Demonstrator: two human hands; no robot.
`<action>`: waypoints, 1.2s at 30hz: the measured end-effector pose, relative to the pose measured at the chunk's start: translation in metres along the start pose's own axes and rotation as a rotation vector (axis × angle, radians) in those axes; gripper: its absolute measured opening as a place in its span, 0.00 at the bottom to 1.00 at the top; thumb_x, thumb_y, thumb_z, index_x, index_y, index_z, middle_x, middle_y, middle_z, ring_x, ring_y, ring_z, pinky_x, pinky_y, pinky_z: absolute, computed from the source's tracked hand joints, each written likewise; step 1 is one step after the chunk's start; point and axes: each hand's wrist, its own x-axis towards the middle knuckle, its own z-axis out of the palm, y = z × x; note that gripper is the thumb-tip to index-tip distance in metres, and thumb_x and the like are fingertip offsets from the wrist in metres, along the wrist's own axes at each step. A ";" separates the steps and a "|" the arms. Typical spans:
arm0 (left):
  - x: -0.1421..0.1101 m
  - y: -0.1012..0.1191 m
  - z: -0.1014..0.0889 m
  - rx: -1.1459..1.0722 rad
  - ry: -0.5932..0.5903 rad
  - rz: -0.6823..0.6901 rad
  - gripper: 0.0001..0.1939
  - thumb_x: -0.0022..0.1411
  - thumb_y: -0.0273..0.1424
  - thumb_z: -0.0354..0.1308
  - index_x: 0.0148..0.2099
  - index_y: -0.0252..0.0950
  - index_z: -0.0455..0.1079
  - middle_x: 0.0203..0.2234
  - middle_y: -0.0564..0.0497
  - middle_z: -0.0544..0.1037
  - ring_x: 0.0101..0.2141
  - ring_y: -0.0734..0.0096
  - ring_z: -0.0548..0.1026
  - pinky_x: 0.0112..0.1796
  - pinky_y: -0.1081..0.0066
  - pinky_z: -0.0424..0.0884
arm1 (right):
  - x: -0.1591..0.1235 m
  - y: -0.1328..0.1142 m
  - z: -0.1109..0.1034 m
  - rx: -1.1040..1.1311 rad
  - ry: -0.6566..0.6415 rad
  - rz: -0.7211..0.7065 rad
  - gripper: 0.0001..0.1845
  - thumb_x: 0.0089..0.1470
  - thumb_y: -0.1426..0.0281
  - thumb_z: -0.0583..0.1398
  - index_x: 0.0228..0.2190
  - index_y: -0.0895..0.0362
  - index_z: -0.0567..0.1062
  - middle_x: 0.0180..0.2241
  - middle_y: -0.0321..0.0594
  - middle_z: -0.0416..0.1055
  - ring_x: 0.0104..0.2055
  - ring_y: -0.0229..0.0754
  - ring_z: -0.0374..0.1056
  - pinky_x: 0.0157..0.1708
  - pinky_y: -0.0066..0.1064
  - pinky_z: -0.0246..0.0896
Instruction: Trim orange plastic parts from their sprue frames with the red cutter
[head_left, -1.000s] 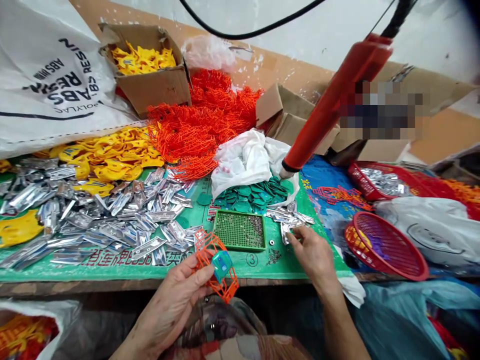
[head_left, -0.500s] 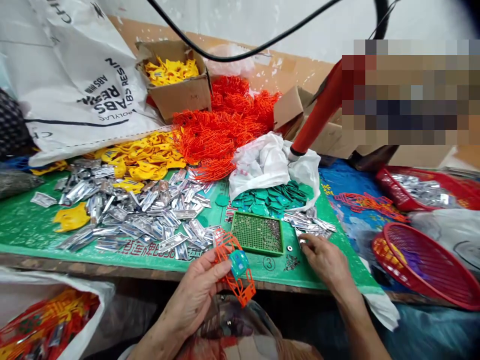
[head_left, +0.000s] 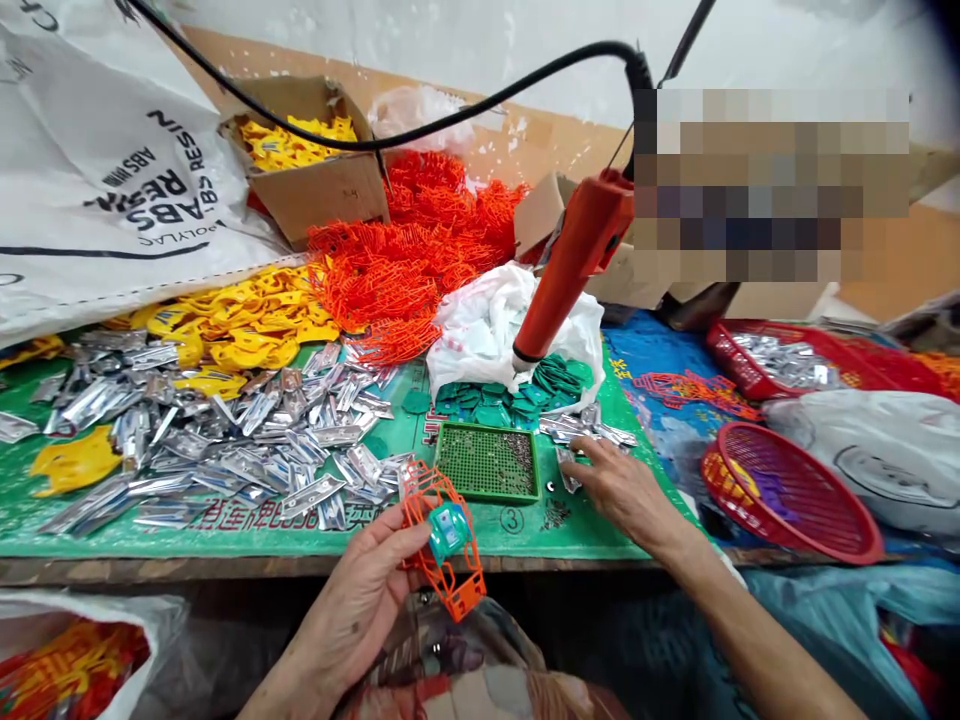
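Note:
My left hand (head_left: 367, 585) pinches an orange plastic frame (head_left: 469, 590) with a teal-green piece (head_left: 448, 532) seated in its middle, held just over the table's front edge. On the right, my right hand (head_left: 619, 490) is low over the green table cover, its fingers closed at the end of a small silver metal plate (head_left: 568, 472). More silver plates (head_left: 592, 425) lie behind those fingers. Between the hands sits a green gridded tray (head_left: 484, 465) with tiny metal parts in it. A small washer (head_left: 551, 487) and a little heap of tiny metal parts (head_left: 556, 514) lie beside it.
An orange-red electric screwdriver (head_left: 566, 270) hangs above a white bag (head_left: 480, 310) of green pieces. Silver plates (head_left: 217, 440), yellow parts (head_left: 255, 320) and orange frames (head_left: 420, 260) are piled left and behind. A red basket (head_left: 795, 500) stands right; a person is beyond.
The view has swung slightly to the right, so the table things appear further left. The screwdriver hangs lower and further left, over the bag. Both hands keep about the same places.

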 end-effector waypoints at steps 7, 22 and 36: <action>0.000 -0.001 -0.001 -0.063 -0.027 0.045 0.15 0.52 0.28 0.70 0.44 0.34 0.79 0.37 0.45 0.84 0.35 0.64 0.81 0.39 0.66 0.77 | -0.007 0.003 0.004 0.195 0.202 -0.098 0.17 0.61 0.82 0.50 0.39 0.54 0.75 0.54 0.47 0.69 0.52 0.50 0.66 0.46 0.40 0.65; -0.001 0.005 -0.007 -0.148 -0.151 0.181 0.13 0.49 0.22 0.62 0.40 0.33 0.79 0.37 0.46 0.84 0.43 0.58 0.78 0.50 0.60 0.70 | 0.028 -0.113 -0.026 1.548 -0.057 -0.142 0.14 0.61 0.59 0.59 0.40 0.55 0.77 0.34 0.37 0.73 0.35 0.37 0.67 0.36 0.29 0.63; 0.002 0.005 -0.008 -0.073 -0.106 0.160 0.13 0.44 0.24 0.62 0.36 0.31 0.80 0.30 0.47 0.83 0.35 0.60 0.77 0.47 0.61 0.70 | 0.033 -0.115 -0.019 1.564 -0.024 -0.203 0.14 0.55 0.58 0.65 0.35 0.55 0.82 0.36 0.41 0.78 0.38 0.40 0.73 0.38 0.31 0.69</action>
